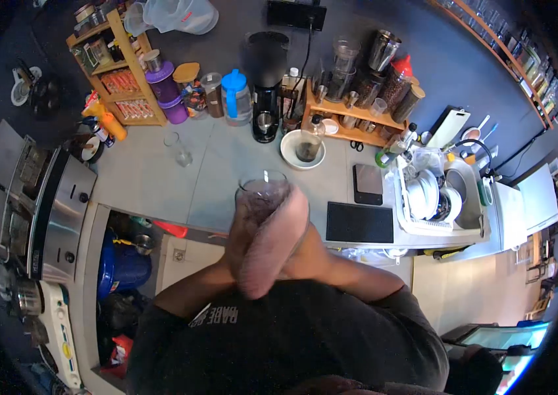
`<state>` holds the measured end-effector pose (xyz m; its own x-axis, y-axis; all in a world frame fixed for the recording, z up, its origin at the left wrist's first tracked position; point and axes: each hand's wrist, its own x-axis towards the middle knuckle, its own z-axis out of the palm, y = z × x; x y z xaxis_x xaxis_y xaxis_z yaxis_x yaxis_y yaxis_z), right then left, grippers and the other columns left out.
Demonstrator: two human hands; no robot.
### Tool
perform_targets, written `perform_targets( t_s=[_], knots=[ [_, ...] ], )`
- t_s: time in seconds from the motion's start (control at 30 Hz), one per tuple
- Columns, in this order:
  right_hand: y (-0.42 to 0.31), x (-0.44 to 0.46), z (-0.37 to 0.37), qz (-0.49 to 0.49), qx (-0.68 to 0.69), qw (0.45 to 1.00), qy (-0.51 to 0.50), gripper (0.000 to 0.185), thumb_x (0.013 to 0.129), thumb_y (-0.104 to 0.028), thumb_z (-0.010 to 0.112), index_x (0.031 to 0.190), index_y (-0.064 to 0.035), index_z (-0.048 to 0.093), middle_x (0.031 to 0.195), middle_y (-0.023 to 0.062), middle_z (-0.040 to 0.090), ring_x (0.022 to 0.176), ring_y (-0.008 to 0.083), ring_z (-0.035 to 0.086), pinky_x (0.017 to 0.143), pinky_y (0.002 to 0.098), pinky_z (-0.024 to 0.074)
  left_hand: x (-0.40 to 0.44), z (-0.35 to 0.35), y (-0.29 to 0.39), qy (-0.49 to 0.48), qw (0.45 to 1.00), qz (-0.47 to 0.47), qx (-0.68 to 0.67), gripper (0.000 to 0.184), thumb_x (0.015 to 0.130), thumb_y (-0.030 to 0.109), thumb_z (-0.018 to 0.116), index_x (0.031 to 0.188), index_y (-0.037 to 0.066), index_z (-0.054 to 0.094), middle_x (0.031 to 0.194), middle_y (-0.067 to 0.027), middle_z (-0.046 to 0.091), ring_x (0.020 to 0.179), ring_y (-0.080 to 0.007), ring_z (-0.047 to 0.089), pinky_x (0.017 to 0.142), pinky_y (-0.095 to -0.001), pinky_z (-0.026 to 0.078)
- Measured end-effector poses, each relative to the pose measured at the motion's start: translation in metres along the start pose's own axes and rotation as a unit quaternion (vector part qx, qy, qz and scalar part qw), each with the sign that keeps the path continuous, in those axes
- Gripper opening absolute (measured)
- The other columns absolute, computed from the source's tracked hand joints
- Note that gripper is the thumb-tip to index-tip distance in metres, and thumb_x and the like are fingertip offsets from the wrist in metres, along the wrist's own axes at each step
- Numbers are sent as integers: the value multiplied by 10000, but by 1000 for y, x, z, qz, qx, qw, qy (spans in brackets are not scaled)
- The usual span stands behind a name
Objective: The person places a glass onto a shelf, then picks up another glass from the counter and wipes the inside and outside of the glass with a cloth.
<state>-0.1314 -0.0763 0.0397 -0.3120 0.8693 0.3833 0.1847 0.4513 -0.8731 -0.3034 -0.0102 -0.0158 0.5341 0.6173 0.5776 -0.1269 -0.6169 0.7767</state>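
In front of my chest, above the counter's near edge, I hold a clear drinking glass (264,181) with its rim tilted away from me. My left hand (242,227) is closed round the side of the glass. A pinkish-brown cloth (276,243) hangs over the glass and hides part of it. My right hand (308,253) is closed at the cloth, its fingers mostly hidden behind the folds. How much of the cloth lies inside the glass cannot be made out.
Another clear glass (181,153) stands on the counter, left of a white bowl (287,153) with a bottle in it. A black grinder (267,99) stands behind. To the right are a black mat (359,222), a small scale (367,183) and a sink rack (433,227) with dishes.
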Motion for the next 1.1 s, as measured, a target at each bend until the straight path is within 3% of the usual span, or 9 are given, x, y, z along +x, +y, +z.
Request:
perform_targets(
  t_s=[0.07,0.1,0.2,0.4,0.7,0.87,0.97,1.07,1.1],
  knots=[
    [0,-5,2,5,30,999,29,684,750,-239,824,1320,-14,518,1336,191,557,1248,318,535,1078,435,395,6,-4,5,1,991,-74,-109,445,973,220,569,1347,0,470,1335,-111,518,1263,-246,484,1119,-396,337],
    [-3,-3,-4,18,37,998,38,676,742,-251,836,1303,-23,536,1320,178,570,1234,307,549,1063,426,410,4,9,8,1,941,-212,-265,447,965,192,570,1353,-6,471,1346,-115,511,1274,-254,474,1126,-400,327],
    [23,-1,-41,10,-40,999,-29,691,772,-263,816,1349,-45,504,1304,182,572,1221,328,549,1054,438,419,39,35,66,-177,981,-58,44,530,991,201,514,1455,-17,381,1467,-129,437,1373,-257,397,1177,-383,250],
    [9,-2,-78,40,44,997,-50,595,750,-245,818,1258,-55,574,1234,148,622,1163,274,596,1001,406,469,33,63,34,-86,964,-177,-176,524,983,236,524,1427,-6,388,1411,-121,462,1293,-247,441,1110,-366,300],
    [43,0,-138,53,167,984,-30,578,754,-299,837,1212,-40,598,1161,132,647,1070,240,627,949,367,494,64,106,26,-67,947,-236,-210,470,949,273,570,1325,6,477,1256,-112,554,1110,-230,555,972,-346,427],
    [93,-7,-151,101,132,969,-181,659,680,-281,891,1206,-24,589,1161,125,652,1067,228,616,954,359,491,68,103,1,78,908,-305,-277,445,930,294,596,1268,13,527,1169,-106,605,1008,-220,619,896,-335,498],
    [125,-27,-156,163,184,915,-320,647,690,-309,875,1196,-28,586,1113,128,662,1061,243,619,960,367,488,48,73,1,234,895,-286,-251,645,849,400,691,1335,39,468,1167,-91,584,913,-166,609,795,-300,504],
    [97,-14,-164,75,156,917,-359,612,700,-359,858,1153,-36,602,1032,112,677,1045,260,621,973,377,469,90,74,41,237,957,-164,-23,617,797,352,771,1269,40,527,1077,-78,630,887,-148,613,783,-278,494],
    [78,-2,-169,29,125,916,-380,601,704,-370,852,1142,-37,608,1024,107,676,1049,262,618,987,380,454,101,70,52,158,964,-212,3,583,783,321,792,1230,38,546,1051,-73,639,889,-142,616,779,-278,494]
  ],
)
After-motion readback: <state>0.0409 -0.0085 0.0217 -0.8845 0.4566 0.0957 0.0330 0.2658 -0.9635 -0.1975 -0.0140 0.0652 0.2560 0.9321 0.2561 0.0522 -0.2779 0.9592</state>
